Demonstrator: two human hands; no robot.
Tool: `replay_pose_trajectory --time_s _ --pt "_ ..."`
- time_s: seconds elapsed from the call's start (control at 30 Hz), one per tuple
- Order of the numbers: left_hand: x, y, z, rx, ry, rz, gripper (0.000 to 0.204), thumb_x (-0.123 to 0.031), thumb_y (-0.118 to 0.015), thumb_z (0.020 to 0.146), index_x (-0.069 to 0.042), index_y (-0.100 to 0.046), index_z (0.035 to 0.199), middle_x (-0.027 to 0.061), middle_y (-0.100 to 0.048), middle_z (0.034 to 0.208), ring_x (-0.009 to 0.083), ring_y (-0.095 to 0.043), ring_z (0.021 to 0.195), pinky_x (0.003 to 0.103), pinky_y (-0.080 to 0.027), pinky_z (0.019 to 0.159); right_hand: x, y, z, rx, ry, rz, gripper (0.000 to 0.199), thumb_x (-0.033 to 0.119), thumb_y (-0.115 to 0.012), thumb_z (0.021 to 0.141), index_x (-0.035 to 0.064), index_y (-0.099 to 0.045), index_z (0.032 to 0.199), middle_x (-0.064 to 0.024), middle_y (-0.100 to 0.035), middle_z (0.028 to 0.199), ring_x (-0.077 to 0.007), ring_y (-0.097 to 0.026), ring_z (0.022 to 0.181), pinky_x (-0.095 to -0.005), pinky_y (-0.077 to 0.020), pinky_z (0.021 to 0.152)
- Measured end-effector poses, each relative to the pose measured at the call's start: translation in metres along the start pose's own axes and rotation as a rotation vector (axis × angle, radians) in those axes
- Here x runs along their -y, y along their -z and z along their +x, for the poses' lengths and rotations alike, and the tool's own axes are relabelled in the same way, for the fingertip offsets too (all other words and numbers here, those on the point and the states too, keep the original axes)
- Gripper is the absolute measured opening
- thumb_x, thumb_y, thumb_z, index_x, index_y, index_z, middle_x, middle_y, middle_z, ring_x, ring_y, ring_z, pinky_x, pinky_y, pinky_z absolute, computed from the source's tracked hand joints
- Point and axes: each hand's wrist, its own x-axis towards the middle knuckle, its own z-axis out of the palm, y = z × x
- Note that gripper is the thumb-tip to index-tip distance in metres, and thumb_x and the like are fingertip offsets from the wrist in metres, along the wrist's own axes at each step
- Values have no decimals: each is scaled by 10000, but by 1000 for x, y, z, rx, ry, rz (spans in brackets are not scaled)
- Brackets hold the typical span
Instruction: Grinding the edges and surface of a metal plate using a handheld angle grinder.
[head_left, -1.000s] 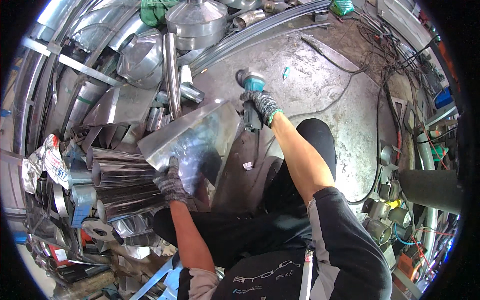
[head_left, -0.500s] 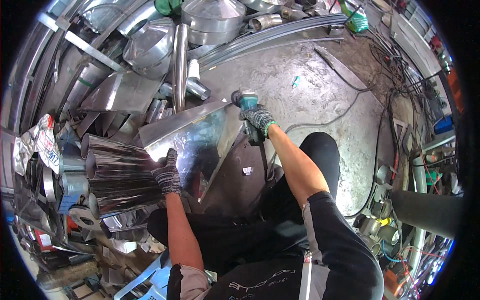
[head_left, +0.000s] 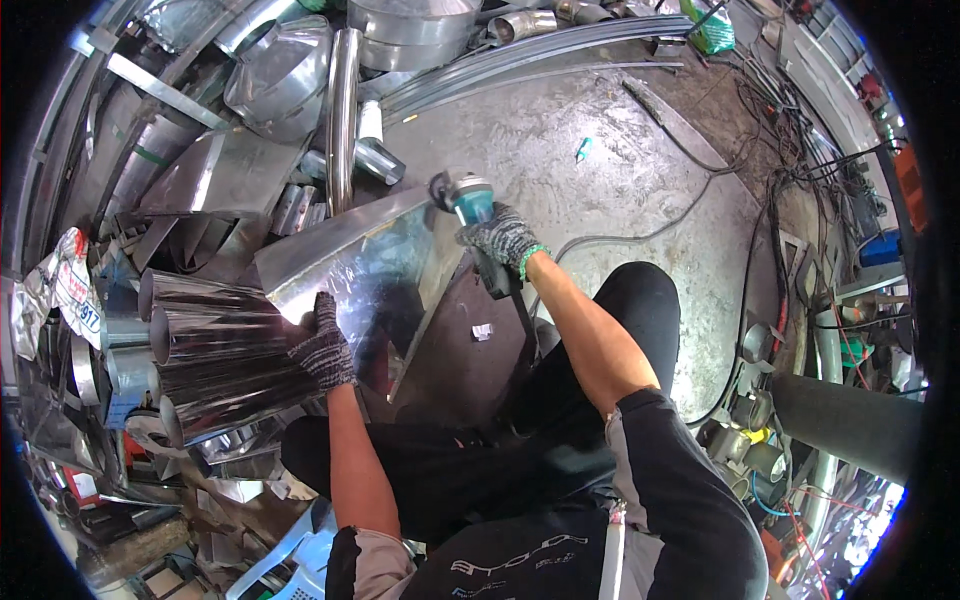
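My right hand (head_left: 503, 240), in a grey knitted glove, is wrapped round a teal and black angle grinder (head_left: 473, 203). The grinder's disc (head_left: 440, 190) is at the far right corner of a bent, shiny sheet-metal piece (head_left: 375, 270); I cannot tell whether they touch. My left hand (head_left: 322, 345), gloved likewise, grips the near left edge of that piece, its fingertips on the metal. The sheet slants in front of my knees, its folded rim along the far side. Several dark, shiny tapered metal tubes (head_left: 225, 325) lie stacked right beside my left hand.
Ducts, cones and sheet offcuts (head_left: 225, 175) crowd the left and far left. A long polished pipe (head_left: 342, 120) and long metal strips (head_left: 540, 50) lie beyond the sheet. A cable (head_left: 650, 237) crosses the floor at right. A blue plastic stool (head_left: 300, 555) is at the lower left.
The grinder in my right hand has moved left, bringing its disc over the sheet's far corner. My left hand and the sheet have shifted slightly left, and the whole view has tilted a little.
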Motion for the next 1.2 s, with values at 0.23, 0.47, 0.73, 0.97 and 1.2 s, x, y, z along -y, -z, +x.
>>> replay_pose_trajectory --time_s 0.23,0.47,0.73,0.97,1.2 --pt "-5 -12 1 119 68 -120 1142 -611 -939 932 180 -488 1620 232 -829 1176 354 -771 1055 475 -605 1007 -18 10 -4 -179 -84 -70 659 396 -1014 833 12 -725 1284 -186 -830 1056 -290 -801 890 -454 -648 828" --pt "12 -9 -2 59 -146 -136 966 -625 -927 932 159 -662 1430 256 -825 1207 393 -763 1094 491 -581 1040 -15 1 -29 -176 -8 -189 767 483 -993 812 11 -708 1345 -251 -823 1229 -432 -797 1152 -505 -624 1009" --pt "16 -16 10 227 14 133 489 -526 -699 1135 -112 -806 1372 141 -852 1306 318 -833 981 525 -617 953 -22 -1 -40 -192 -42 -229 787 436 -996 820 20 -689 1413 -260 -815 1258 -440 -793 1165 -505 -629 1004" --pt "29 -19 13 -208 -230 -3 1095 -683 -926 895 173 -603 1496 303 -827 1106 428 -788 1051 519 -590 1003 -11 -5 -26 -196 -82 -180 782 460 -1003 817 29 -704 1397 -253 -816 1251 -424 -792 1165 -495 -624 1016" --pt "11 -13 1 -68 -122 -53 1045 -564 -957 924 172 -560 1551 272 -827 1069 377 -775 963 485 -601 940 -19 2 -21 -199 -127 -134 795 455 -1012 800 27 -699 1392 -254 -815 1261 -443 -793 1147 -507 -625 1013"
